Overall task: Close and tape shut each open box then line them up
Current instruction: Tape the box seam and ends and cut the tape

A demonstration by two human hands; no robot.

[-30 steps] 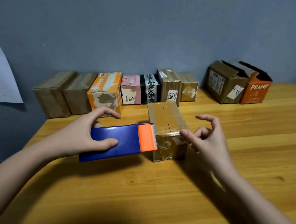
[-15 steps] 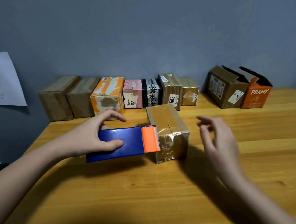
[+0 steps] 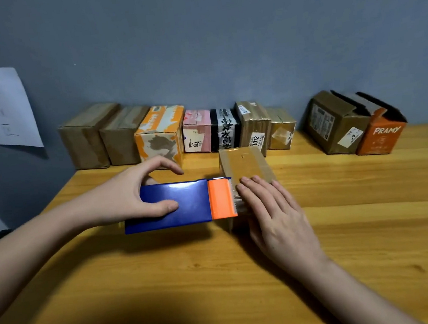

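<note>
- 1 brown box [image 3: 245, 165] in work, mid-table [image 3: 220, 280], just in front of the back row; top covered w/ tape.
- L hand [image 3: 129, 194] grips the tape dispenser [image 3: 175, 205]: thumb on the blue top, fingers curled over the far edge. Orange cutter end butts against the box's left side.
- R hand [image 3: 270, 208] flat, fingers straight, pressing down on the box top right next to the cutter.
- Back row along the wall [image 3: 221, 42]: 7 closed boxes side by side – 2 plain brown [image 3: 104, 136], 1 orange/white [image 3: 160, 135], 1 pink [image 3: 197, 134], 1 black [image 3: 224, 131], 2 more brown [image 3: 264, 127].
- Far right, apart from the row: 2 boxes w/ flaps up – 1 brown [image 3: 335, 122], 1 orange "PRAMY" [image 3: 381, 133], touching each other.
- 1 paper sheet [image 3: 1, 107] w/ handwriting on the wall, left.
</note>
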